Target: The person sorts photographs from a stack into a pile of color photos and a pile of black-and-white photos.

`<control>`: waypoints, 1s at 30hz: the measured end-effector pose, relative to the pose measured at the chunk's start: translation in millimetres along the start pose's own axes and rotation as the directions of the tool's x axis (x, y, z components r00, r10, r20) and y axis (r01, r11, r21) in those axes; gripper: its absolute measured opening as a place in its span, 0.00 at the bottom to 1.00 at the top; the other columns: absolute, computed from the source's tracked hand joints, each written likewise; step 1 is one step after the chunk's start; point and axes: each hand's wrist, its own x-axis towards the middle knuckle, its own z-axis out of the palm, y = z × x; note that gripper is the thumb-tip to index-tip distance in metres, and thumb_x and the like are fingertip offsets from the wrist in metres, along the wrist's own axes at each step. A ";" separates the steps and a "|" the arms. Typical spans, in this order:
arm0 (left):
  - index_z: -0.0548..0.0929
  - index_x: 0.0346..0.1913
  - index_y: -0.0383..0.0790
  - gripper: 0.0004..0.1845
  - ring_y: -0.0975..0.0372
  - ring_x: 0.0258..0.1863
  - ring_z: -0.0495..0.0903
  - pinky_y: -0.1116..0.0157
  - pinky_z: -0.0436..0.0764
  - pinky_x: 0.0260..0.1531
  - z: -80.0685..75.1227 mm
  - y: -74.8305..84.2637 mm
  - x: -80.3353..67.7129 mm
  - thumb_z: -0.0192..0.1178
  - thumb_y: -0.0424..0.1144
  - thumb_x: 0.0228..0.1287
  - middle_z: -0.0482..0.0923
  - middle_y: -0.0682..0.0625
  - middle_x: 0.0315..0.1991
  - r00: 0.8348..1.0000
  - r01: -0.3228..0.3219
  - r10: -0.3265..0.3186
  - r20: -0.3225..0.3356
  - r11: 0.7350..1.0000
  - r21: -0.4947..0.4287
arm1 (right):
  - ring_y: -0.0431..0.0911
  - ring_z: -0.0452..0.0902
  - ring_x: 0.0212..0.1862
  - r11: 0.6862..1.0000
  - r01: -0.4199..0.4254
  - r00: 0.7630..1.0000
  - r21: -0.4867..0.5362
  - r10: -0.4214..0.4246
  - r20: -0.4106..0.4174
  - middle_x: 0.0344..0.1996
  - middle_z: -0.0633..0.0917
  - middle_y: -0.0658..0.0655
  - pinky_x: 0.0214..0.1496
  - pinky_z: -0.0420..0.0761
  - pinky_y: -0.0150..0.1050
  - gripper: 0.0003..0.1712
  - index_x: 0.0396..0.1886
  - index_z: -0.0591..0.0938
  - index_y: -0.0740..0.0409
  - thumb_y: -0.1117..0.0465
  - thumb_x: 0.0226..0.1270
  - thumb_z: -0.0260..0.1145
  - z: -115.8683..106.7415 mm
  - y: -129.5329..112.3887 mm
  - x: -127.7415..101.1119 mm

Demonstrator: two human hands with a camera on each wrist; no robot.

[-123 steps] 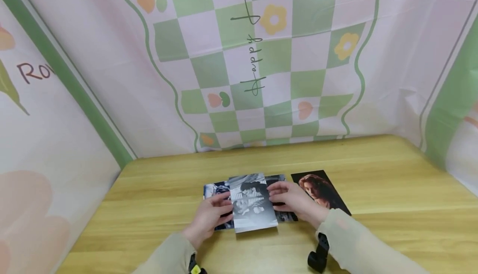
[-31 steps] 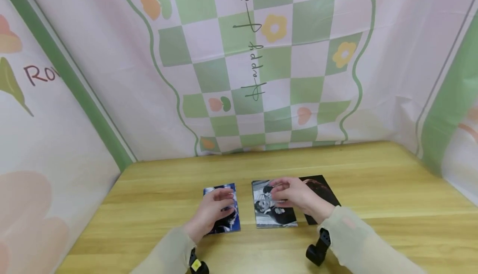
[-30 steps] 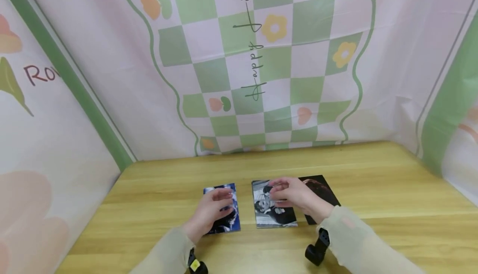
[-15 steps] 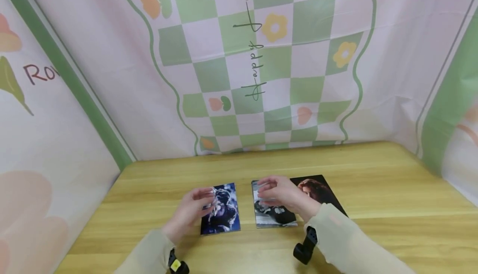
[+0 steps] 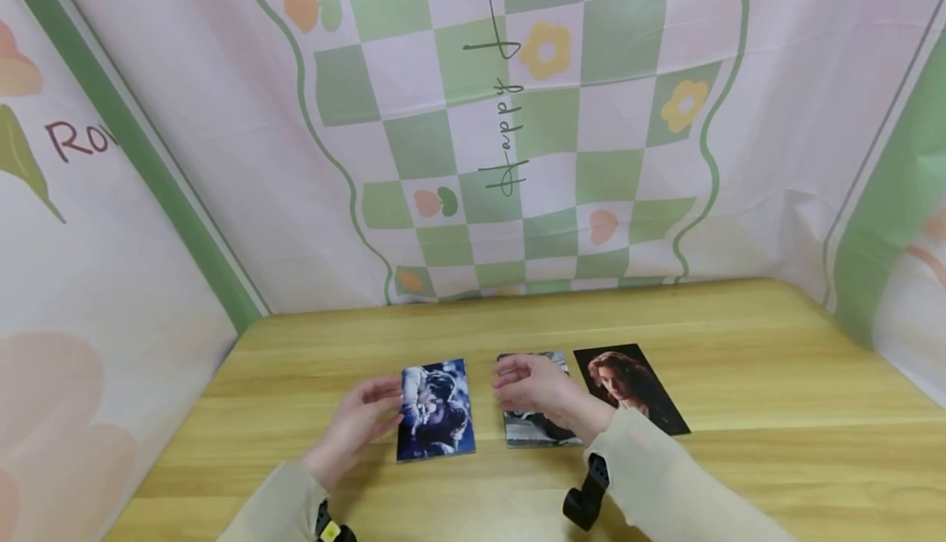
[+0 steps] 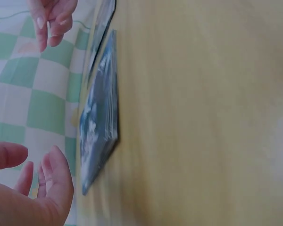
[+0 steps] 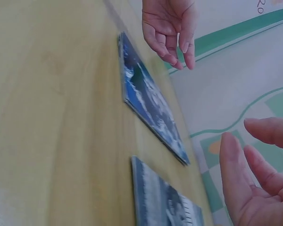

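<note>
In the head view my left hand [image 5: 362, 419] is at the left edge of a small stack of blue-toned photo cards [image 5: 438, 411], fingers loosely bent and holding nothing. The left wrist view shows this stack's layered edge [image 6: 114, 103] with several cards in it. My right hand [image 5: 543, 390], also holding nothing, hovers over a black-and-white photo card [image 5: 543, 435] in the middle and hides much of it. Thumb and fingers of the right hand stand apart in the right wrist view. To the right lies a dark portrait photo card [image 5: 628, 390] with a reddish-haired figure.
All cards lie in a row on a wooden table [image 5: 296, 369]. Behind it hangs a green-and-white checked cloth [image 5: 547, 123] with flowers, and another printed cloth [image 5: 111, 279] hangs at the left. A black camera [image 5: 584, 501] is strapped to the right wrist.
Earlier both hands held the black-and-white card above the others; it now lies in the middle of the row. Since then both empty hands have shifted left, uncovering the blue-toned and dark portrait cards.
</note>
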 end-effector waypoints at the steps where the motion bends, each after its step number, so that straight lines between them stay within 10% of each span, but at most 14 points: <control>1: 0.68 0.58 0.20 0.20 0.56 0.44 0.78 0.60 0.83 0.48 -1.3 -1.3 -0.1 0.52 0.22 0.62 0.72 0.32 0.52 1.000 0.001 -0.001 -0.002 1.000 0.008 | 0.49 0.80 0.44 1.000 0.001 1.000 0.004 -0.002 0.013 0.49 0.77 0.70 0.49 0.84 0.43 0.26 0.59 0.67 0.76 0.71 0.63 0.61 0.3 1.4 0.1; 30: 0.66 0.58 0.18 0.21 0.52 0.48 0.79 0.57 0.81 0.52 -8.8 -17.9 -0.5 0.52 0.22 0.61 0.69 0.25 0.55 1.000 0.029 -0.029 0.006 0.999 0.013 | 0.46 0.79 0.43 0.997 -0.035 0.999 -0.073 0.036 0.020 0.48 0.80 0.63 0.50 0.83 0.41 0.24 0.54 0.74 0.71 0.73 0.55 0.66 29.3 24.8 13.9</control>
